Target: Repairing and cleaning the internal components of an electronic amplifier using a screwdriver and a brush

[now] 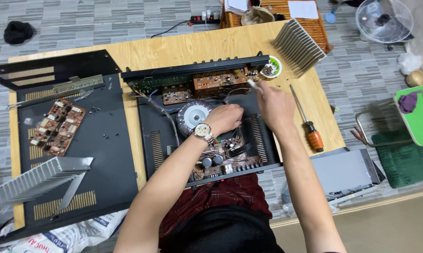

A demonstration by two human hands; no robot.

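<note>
At frame centre: open amplifier chassis (148,136) — likely heavy, stiff; lift by its metal edges.
Left hand (224,117): curled, resting among inner wires; whether it grips, I cannot tell.
Right hand (273,104): pinching a small brush (253,85) — light.
Boards inside: fragile.

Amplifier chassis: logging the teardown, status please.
Left hand resting inside amplifier chassis beside toroidal transformer. Right hand pinching small white tool. Screwdriver lying right, clear.

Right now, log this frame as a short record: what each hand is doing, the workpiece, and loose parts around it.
workpiece: opened amplifier chassis on wooden table
left hand: left hand rests inside the chassis beside the toroidal transformer
right hand: right hand holds a thin white tool over the circuit boards
right of chassis: orange-handled screwdriver, finned heatsink, small white bowl
left of chassis: removed black cover bearing a loose circuit board and second heatsink
</note>
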